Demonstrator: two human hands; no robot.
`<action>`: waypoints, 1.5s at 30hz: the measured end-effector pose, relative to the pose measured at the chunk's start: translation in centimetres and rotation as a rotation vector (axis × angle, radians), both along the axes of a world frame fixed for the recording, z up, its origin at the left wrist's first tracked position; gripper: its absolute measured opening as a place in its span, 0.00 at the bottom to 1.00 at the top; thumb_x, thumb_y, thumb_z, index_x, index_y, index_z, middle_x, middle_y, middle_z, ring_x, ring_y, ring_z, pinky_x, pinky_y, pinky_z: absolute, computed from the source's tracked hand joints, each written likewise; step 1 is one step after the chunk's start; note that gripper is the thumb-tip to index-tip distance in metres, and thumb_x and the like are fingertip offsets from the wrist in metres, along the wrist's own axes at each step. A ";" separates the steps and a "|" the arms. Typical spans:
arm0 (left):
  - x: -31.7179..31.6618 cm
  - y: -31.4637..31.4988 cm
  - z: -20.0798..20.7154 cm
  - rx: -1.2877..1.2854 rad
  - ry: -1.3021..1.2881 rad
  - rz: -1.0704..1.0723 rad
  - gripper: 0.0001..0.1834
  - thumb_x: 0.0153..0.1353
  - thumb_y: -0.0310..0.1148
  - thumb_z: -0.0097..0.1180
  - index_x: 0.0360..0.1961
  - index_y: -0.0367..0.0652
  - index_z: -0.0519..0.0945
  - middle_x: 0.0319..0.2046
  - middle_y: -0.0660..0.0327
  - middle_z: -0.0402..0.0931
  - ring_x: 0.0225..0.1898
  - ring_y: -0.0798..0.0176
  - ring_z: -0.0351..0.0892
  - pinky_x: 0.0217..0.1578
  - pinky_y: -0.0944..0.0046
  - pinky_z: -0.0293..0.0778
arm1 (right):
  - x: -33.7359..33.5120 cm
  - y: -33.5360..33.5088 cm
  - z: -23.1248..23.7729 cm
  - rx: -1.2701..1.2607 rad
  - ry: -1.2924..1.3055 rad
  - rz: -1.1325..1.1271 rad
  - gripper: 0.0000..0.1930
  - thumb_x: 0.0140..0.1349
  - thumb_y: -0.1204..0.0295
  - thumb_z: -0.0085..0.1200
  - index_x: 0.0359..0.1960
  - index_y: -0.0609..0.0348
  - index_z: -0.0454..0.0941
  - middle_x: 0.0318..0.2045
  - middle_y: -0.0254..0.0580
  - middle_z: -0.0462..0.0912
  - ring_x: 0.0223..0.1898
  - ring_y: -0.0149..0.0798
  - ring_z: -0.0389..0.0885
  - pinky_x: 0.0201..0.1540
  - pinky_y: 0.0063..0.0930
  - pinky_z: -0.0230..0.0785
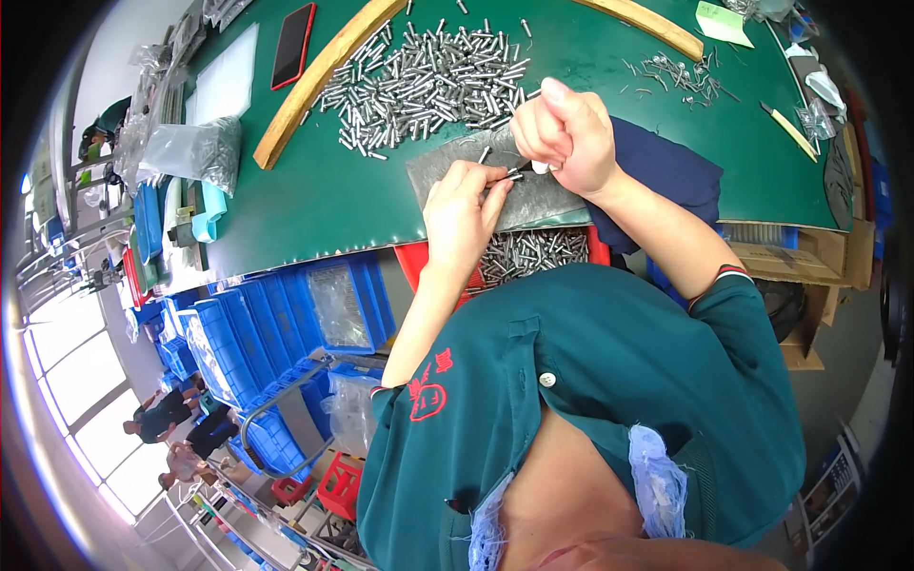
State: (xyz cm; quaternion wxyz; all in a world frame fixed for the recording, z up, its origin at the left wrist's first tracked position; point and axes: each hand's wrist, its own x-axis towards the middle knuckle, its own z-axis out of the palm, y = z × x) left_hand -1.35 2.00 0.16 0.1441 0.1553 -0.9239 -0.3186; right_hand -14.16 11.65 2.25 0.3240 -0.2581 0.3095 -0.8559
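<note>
Between the thumb and fingertips of my left hand [464, 211] is a small metal pin [515, 175], held over a grey cloth pad [433, 174] at the table's near edge. My right hand [571, 138] is closed in a fist just to the right and slightly higher, apart from the left fingertips. Something small and white shows under its curled fingers; what it grips is hidden. Another metal pin [485, 154] sticks up near my left fingers. Beyond both hands spreads a large pile of similar metal pins [428, 81].
Below the table edge, a red bin [598, 247] holds more pins. Curved wooden strips [319, 90] flank the pile. A phone [293, 46] and a plastic bag [195, 152] lie left. Dark blue cloth [666, 176], metal scraps [690, 81] and a cutter knife [792, 131] lie right.
</note>
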 end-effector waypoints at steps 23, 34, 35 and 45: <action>-0.7 -1.4 0.8 -0.188 -0.018 0.107 0.05 0.49 0.33 0.58 0.26 0.46 0.76 0.26 0.62 0.71 0.26 0.58 0.73 0.28 0.62 0.68 | -0.1 -0.3 0.4 0.064 -0.101 0.001 0.26 0.64 0.64 0.31 0.05 0.52 0.50 0.05 0.30 0.52 0.08 0.25 0.48 0.12 0.20 0.45; 0.2 -0.1 0.2 -0.035 -0.061 0.033 0.04 0.49 0.31 0.58 0.24 0.45 0.75 0.24 0.63 0.70 0.24 0.60 0.71 0.28 0.63 0.65 | 0.0 -0.1 0.3 0.060 -0.077 -0.005 0.26 0.65 0.64 0.31 0.05 0.51 0.50 0.05 0.30 0.53 0.08 0.25 0.48 0.12 0.20 0.45; 0.3 -0.1 0.2 -0.041 -0.050 0.029 0.05 0.48 0.31 0.58 0.24 0.45 0.75 0.24 0.63 0.70 0.23 0.60 0.71 0.28 0.63 0.65 | 0.0 -0.1 0.4 0.043 -0.091 -0.015 0.26 0.65 0.64 0.30 0.05 0.51 0.50 0.04 0.30 0.53 0.08 0.25 0.48 0.12 0.20 0.45; 0.2 -0.4 -0.2 -0.087 0.045 -0.011 0.05 0.48 0.28 0.59 0.23 0.40 0.75 0.21 0.62 0.67 0.18 0.68 0.67 0.22 0.69 0.65 | 0.7 0.2 -0.2 -0.021 0.119 0.011 0.24 0.64 0.68 0.37 0.07 0.57 0.57 0.07 0.31 0.59 0.12 0.24 0.54 0.15 0.20 0.48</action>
